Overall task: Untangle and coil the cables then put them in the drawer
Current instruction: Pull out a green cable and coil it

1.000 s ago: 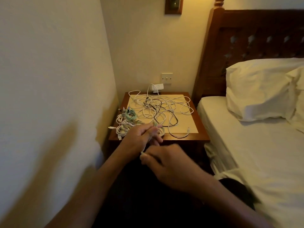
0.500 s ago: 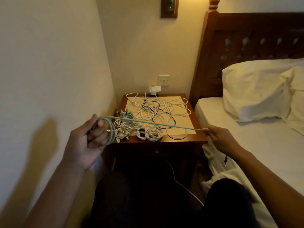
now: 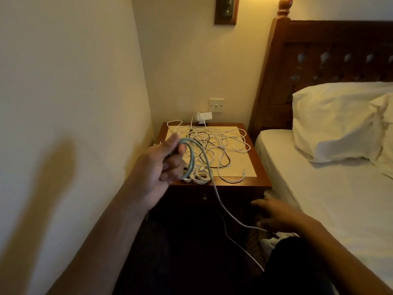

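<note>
Cable [image 3: 192,159] slackened — L hand [image 3: 159,167] grips.

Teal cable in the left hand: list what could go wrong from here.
1. The teal cable tail hangs loose below the left hand; the open right hand does not grip it, so the loops may slacken.
2. The loops hang near the tangled pile on the nightstand and might snag it.
3. A white cable hanging in front of the nightstand runs beside the tail and could cross it.
</note>
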A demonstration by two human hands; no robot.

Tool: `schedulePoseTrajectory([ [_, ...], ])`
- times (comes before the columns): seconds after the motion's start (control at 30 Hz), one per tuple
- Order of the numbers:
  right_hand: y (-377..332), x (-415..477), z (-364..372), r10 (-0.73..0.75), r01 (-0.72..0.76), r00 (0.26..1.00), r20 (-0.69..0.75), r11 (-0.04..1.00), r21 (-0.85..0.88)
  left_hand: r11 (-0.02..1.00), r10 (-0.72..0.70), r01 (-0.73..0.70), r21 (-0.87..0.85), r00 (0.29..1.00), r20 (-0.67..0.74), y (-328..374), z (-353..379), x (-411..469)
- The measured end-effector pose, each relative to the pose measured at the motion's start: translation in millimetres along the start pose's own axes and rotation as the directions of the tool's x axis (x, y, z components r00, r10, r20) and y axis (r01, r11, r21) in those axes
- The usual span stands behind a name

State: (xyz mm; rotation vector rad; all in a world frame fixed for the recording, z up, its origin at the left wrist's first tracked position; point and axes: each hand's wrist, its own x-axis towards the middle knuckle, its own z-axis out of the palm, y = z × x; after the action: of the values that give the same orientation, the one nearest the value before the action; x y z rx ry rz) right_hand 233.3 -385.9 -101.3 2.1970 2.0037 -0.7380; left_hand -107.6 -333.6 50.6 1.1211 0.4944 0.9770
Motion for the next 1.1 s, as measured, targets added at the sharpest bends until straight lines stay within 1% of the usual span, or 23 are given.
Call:
schedulePoseTrajectory([
  [0.03, -15, -8, -8, -0.056, 0.055, 0.998, 0.0, 0.985, 0.166, 0.998, -0.047, 0.046, 0.042, 0.999, 0.027, -6, 5, 0],
  [0.07, -32, -14, -16, -0.119, 0.126, 0.992, -0.043, 0.929, 0.348, 0.992, -0.095, 0.091, 0.082, 0.994, 0.053, -13, 11, 1],
  [0.1, -54, -22, -26, -0.208, 0.244, 0.97, -0.129, 0.847, 0.472, 0.985, -0.139, 0.129, 0.119, 0.987, 0.08, -21, 16, 1],
  [0.17, -94, -31, -31, -0.302, 0.458, 0.885, -0.353, 0.701, 0.547, 0.97, -0.206, 0.186, 0.157, 0.971, 0.123, -37, 27, 4],
  [0.2, -113, -31, -27, -0.289, 0.513, 0.847, -0.445, 0.663, 0.545, 0.968, -0.224, 0.206, 0.143, 0.966, 0.128, -42, 31, 6],
  [0.27, -138, -30, -9, -0.182, 0.49, 0.836, -0.518, 0.673, 0.554, 0.975, -0.22, 0.214, 0.066, 0.972, 0.087, -45, 35, 14],
  [0.3, -147, -31, 0, -0.144, 0.442, 0.855, -0.499, 0.705, 0.554, 0.979, -0.201, 0.2, 0.021, 0.979, 0.041, -44, 33, 19],
  [0.4, -166, -44, 17, -0.212, 0.318, 0.934, -0.289, 0.862, 0.395, 0.993, -0.105, 0.1, -0.065, 0.991, -0.078, -38, 20, 38],
  [0.43, -173, -52, 17, -0.243, 0.307, 0.945, -0.219, 0.89, 0.336, 0.999, -0.054, 0.054, -0.002, 0.993, -0.109, -38, 16, 42],
  [0.47, -182, -62, 12, -0.292, 0.337, 0.938, -0.187, 0.895, 0.291, 0.988, 0.008, 0.013, 0.157, 0.992, -0.129, -39, 11, 45],
  [0.5, -191, -74, 3, -0.33, 0.369, 0.926, -0.182, 0.89, 0.266, 0.921, 0.074, -0.021, 0.39, 0.99, -0.123, -40, 7, 46],
  [0.53, -195, -84, -9, -0.37, 0.414, 0.905, -0.21, 0.879, 0.237, 0.803, 0.106, -0.045, 0.594, 0.992, -0.069, -41, 5, 44],
  [0.57, -197, -93, -24, -0.384, 0.435, 0.888, -0.255, 0.881, 0.189, 0.692, 0.073, -0.049, 0.72, 0.997, -0.002, -41, 2, 42],
  [0.6, -195, -98, -41, -0.388, 0.441, 0.867, -0.313, 0.889, 0.12, 0.632, -0.013, -0.03, 0.774, 0.999, 0.05, -42, -2, 38],
  [0.63, -191, -100, -58, -0.398, 0.446, 0.838, -0.374, 0.894, 0.047, 0.624, -0.119, 0.0, 0.781, 0.988, 0.096, -44, -6, 34],
  [0.67, -184, -97, -72, -0.391, 0.453, 0.806, -0.444, 0.891, 0.038, 0.668, -0.208, 0.029, 0.743, 0.967, 0.149, -45, -9, 28],
  [0.7, -175, -92, -85, -0.356, 0.449, 0.795, -0.491, 0.89, 0.082, 0.736, -0.265, 0.061, 0.674, 0.942, 0.205, -46, -12, 22],
  [0.73, -163, -82, -93, -0.315, 0.453, 0.788, -0.528, 0.879, 0.151, 0.804, -0.289, 0.096, 0.587, 0.925, 0.245, -45, -15, 17],
  [0.8, -134, -54, -97, -0.283, 0.475, 0.771, -0.571, 0.853, 0.218, 0.891, -0.268, 0.134, 0.435, 0.926, 0.264, -37, -25, 12],
  [0.87, -105, -30, -90, -0.289, 0.467, 0.774, -0.563, 0.861, 0.2, 0.932, -0.206, 0.126, 0.339, 0.956, 0.211, -24, -37, 12],
  [0.97, -66, -11, -73, -0.235, 0.342, 0.834, -0.499, 0.93, 0.134, 0.976, -0.114, 0.099, 0.195, 0.991, 0.068, -4, -53, 16],
  [1.03, -44, -11, -62, -0.194, 0.264, 0.87, -0.452, 0.96, 0.097, 0.996, -0.069, 0.071, 0.063, 0.997, -0.029, 8, -61, 18],
  [1.1, -29, -12, -53, -0.149, 0.21, 0.882, -0.446, 0.974, 0.091, 0.998, -0.054, 0.052, -0.02, 0.994, -0.094, 17, -63, 20],
])
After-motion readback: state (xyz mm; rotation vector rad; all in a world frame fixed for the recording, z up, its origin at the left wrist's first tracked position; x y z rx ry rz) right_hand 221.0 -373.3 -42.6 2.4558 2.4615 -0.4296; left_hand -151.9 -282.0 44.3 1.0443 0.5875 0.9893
